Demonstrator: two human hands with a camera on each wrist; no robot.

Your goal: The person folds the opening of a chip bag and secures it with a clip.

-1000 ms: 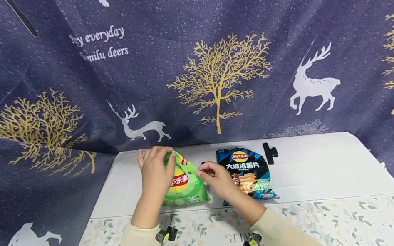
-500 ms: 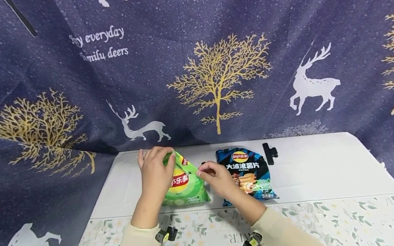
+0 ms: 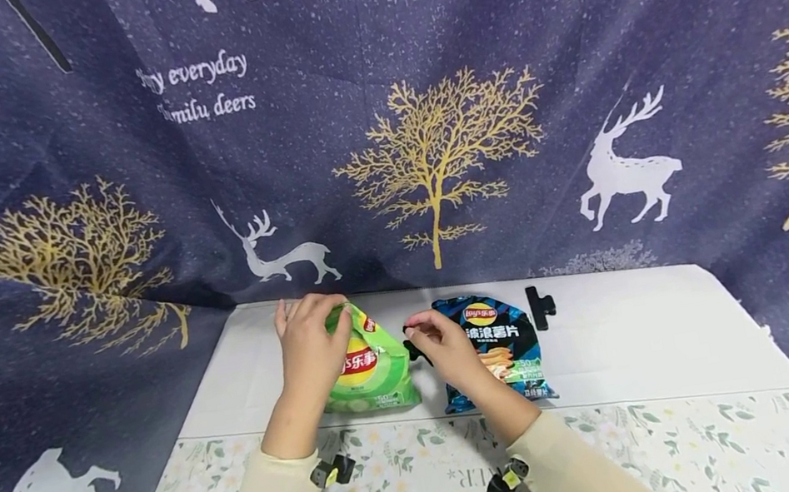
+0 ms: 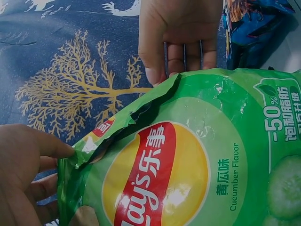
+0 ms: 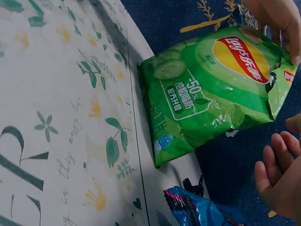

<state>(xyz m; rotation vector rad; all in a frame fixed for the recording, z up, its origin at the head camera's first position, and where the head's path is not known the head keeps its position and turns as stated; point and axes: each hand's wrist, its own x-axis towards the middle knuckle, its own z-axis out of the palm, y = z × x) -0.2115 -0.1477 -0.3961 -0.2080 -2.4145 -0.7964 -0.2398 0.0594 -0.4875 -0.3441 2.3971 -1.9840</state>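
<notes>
My left hand (image 3: 312,346) pinches the upper left of a green potato chip bag (image 3: 364,380), labelled cucumber flavor, with its top edge folded over. In the left wrist view, the thumb and fingers of that hand (image 4: 28,165) hold the folded corner. My right hand (image 3: 451,351) is just right of the bag, off its folded edge, over a black clip (image 3: 415,350) that it partly hides. Seen from the right wrist, this hand (image 5: 284,174) has loosely bent fingers with nothing visible between them. Whether it touches the clip is unclear.
A black and blue chip bag (image 3: 503,348) lies right of the right hand, its left part covered by that hand. Another black clip (image 3: 541,308) lies beyond it. The white table (image 3: 641,329) has a floral runner (image 3: 656,436) in front and a dark blue curtain (image 3: 512,221) behind.
My right hand has let go of the green bag's folded right edge and shifted slightly right and up, to the black clip. The left hand keeps its hold.
</notes>
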